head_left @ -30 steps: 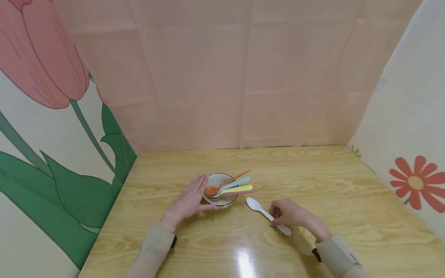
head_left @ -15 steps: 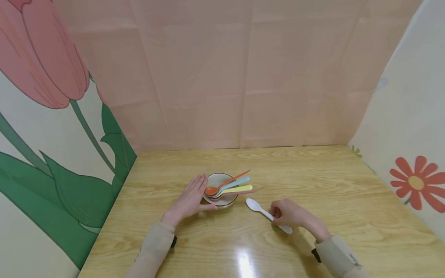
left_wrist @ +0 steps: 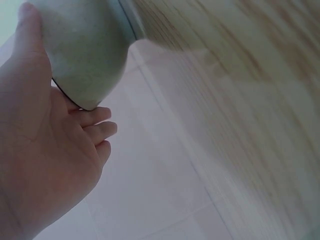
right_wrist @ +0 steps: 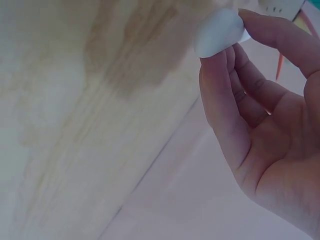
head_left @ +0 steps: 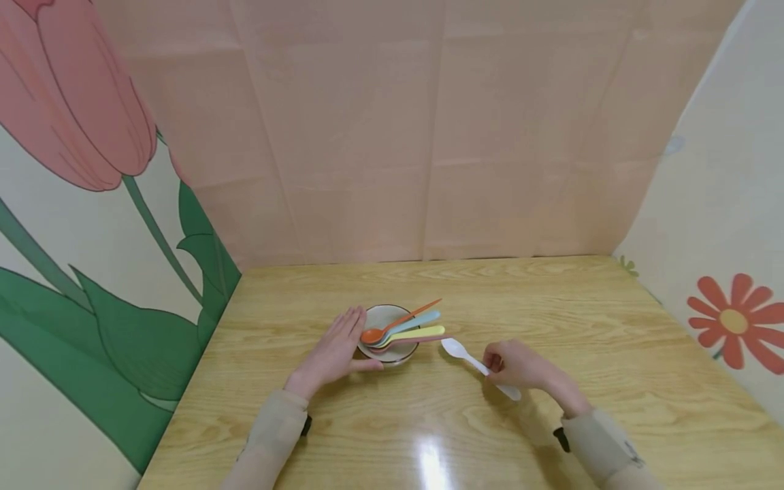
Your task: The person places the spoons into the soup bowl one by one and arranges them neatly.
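My left hand (head_left: 327, 352) rests against the left side of a small pale bowl (head_left: 398, 314) with a dark rim. Its fingers lie straight along the far left side, and the thumb stretches along the near side. In the left wrist view the bowl (left_wrist: 85, 45) sits between thumb and fingers. Inside the bowl lean an orange spoon (head_left: 372, 336), a light blue spoon (head_left: 422, 319), a yellow spoon (head_left: 429, 332) and a pink spoon (head_left: 422, 339), handles pointing right. My right hand (head_left: 520, 367) pinches a white spoon (head_left: 454, 348) by its handle, seemingly just above the table.
The wood-grain table (head_left: 294, 292) ends at a pink sheet (head_left: 367, 136) hanging behind it. A tulip-patterned panel (head_left: 153, 272) flanks it on the left, a flower-patterned panel (head_left: 710, 204) on the right. Glare lies on the table's front.
My right hand has moved slightly forward and right with the white spoon, whose bowl end now lies near the pink spoon's handle tip. The left hand and bowl have stayed put.
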Demonstrator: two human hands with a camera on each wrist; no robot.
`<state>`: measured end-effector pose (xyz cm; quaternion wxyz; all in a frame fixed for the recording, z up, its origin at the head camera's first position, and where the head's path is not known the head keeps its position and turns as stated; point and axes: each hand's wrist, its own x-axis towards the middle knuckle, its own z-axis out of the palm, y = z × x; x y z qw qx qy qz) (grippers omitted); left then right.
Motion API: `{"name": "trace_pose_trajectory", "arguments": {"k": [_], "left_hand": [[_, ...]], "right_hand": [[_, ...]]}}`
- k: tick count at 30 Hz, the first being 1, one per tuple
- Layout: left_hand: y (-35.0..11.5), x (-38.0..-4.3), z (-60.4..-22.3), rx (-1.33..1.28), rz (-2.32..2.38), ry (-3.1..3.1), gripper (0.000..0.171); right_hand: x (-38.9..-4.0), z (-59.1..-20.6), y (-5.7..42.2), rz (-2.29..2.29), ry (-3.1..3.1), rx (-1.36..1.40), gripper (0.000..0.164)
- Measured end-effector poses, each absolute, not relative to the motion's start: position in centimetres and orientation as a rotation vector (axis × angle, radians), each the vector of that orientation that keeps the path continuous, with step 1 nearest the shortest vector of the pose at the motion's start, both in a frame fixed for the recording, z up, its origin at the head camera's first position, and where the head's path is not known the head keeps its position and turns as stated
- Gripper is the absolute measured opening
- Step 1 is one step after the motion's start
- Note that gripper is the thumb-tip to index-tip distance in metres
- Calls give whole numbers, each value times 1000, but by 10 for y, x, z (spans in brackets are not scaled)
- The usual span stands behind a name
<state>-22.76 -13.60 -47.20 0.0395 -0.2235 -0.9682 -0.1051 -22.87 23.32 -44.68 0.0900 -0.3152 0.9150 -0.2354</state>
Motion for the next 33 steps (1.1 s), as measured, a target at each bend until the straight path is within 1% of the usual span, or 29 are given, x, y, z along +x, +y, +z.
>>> {"name": "trace_pose_trajectory", "arguments": {"k": [26, 33], "left_hand": [[-136, -228, -470, -690, -332, -2970, 112], [-135, -226, -468, -691, -328, -2985, 112]], "right_hand": [[-248, -409, 258, -645, 2809, -874, 11], [-255, -397, 258, -661, 2812, -922, 11]]}}
